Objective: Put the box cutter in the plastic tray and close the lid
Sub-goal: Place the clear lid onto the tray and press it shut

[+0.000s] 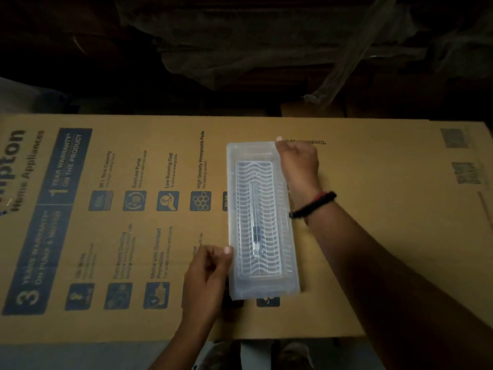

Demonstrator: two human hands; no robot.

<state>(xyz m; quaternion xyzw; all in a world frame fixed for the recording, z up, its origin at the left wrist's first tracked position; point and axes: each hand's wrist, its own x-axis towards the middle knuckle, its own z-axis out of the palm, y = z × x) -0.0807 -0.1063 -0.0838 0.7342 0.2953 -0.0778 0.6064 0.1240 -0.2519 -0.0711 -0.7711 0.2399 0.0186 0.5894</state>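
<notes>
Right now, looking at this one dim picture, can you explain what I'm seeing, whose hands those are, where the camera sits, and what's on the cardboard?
The camera sits on a person's head, looking down at their own bare hands. A long clear plastic tray lies on a big flat brown printed cardboard box. Inside it, under the ribbed see-through lid, a slim box cutter shows. The left hand touches the tray's near left edge; the right hand, with a black wristband, grips its far right corner. Neither hand lifts anything.
</notes>
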